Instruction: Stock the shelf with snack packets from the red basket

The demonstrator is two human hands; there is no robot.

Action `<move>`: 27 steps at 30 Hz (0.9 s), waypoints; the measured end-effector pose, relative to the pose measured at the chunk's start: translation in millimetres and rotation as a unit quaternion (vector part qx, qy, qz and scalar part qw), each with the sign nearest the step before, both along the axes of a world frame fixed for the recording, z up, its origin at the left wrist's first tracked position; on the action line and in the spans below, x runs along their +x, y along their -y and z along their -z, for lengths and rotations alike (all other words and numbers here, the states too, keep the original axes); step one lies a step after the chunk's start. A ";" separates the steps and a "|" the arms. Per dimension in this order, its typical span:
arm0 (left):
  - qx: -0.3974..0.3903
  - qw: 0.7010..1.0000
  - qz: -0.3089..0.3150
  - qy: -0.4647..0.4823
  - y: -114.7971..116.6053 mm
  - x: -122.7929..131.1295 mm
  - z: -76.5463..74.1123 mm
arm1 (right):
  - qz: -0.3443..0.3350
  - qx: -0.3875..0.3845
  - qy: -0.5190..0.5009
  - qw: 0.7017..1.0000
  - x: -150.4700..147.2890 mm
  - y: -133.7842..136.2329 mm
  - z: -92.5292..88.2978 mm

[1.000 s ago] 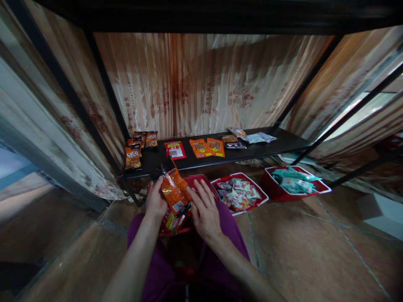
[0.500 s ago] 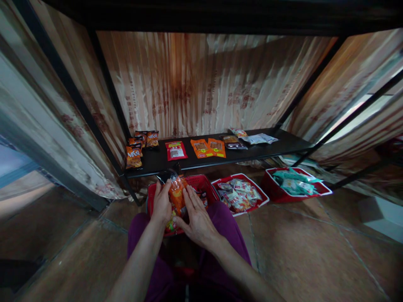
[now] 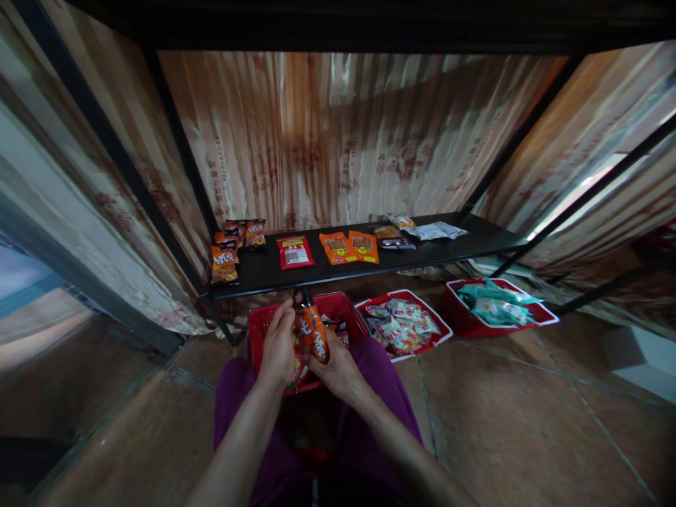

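Observation:
Both hands are over a red basket [image 3: 264,320] on the floor just in front of my knees. My left hand [image 3: 276,347] and my right hand [image 3: 336,370] are closed together on an orange snack packet [image 3: 313,332], held upright and edge-on between them. More packets lie in the basket under my hands, mostly hidden. A low black shelf [image 3: 465,239] runs behind the basket, carrying orange and black packets [image 3: 224,262] at its left end, a red packet [image 3: 295,253] and two flat orange packets [image 3: 348,247].
Two more red baskets stand on the tiled floor to the right, one with mixed packets [image 3: 401,325], one with teal packets [image 3: 493,303]. Pale packets [image 3: 436,230] lie on the shelf's right part. Striped curtains hang behind and at both sides. Black frame posts flank the shelf.
The packet in my hands has turned from flat-on to upright and edge-on. My right hand went from lying open beside it to gripping it from below.

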State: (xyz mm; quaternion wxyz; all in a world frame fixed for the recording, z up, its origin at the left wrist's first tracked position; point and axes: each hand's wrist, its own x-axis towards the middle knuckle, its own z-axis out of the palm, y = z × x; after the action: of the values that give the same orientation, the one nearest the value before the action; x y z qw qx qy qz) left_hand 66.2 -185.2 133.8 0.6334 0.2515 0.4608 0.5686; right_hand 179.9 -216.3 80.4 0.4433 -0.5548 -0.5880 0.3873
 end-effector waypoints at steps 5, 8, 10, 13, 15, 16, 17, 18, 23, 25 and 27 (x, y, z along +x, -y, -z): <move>0.053 0.998 -0.006 -0.040 -4.3 -2.5 10.4 | -0.014 -0.070 -0.275 0.959 4.9 -0.4 -11.7; 0.068 0.995 0.002 -0.077 -7.2 -3.1 21.9 | -0.008 -0.075 -0.357 0.931 5.8 -1.7 -14.5; 0.082 0.994 0.014 -0.078 -7.3 -3.1 28.0 | -0.003 -0.087 -0.390 0.917 6.9 -3.3 -12.4; 0.097 0.991 0.034 -0.085 -5.5 -3.6 32.7 | -0.008 -0.103 -0.421 0.901 9.4 -6.1 -6.0; 0.096 0.990 0.038 -0.097 -4.1 -4.6 34.0 | -0.012 -0.109 -0.438 0.892 11.3 -7.7 -2.6; 0.092 0.990 0.041 -0.098 -3.4 -5.2 34.8 | -0.012 -0.111 -0.447 0.888 12.0 -8.5 -1.6; 0.083 0.991 0.043 -0.096 -2.7 -5.8 35.8 | -0.009 -0.113 -0.453 0.884 12.7 -9.2 -1.0; 0.069 0.992 0.043 -0.092 -1.9 -6.4 37.1 | -0.005 -0.114 -0.457 0.882 13.2 -10.0 -0.8; -0.006 0.996 0.007 -0.091 2.9 -8.2 45.4 | 0.029 -0.123 -0.458 0.880 13.0 -15.6 1.0; -0.010 0.997 0.007 -0.081 4.5 -8.1 46.9 | 0.047 -0.122 -0.466 0.875 11.9 -18.1 3.2; -0.007 0.998 0.009 -0.062 5.1 -8.1 47.3 | 0.054 -0.127 -0.473 0.870 10.6 -20.2 4.9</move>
State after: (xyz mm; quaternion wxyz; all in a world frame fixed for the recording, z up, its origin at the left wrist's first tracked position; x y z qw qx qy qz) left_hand 58.1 -190.3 86.5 0.6106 0.2854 0.5008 0.5430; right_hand 190.5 -196.1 75.5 0.6148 -0.3875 -0.2227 0.6498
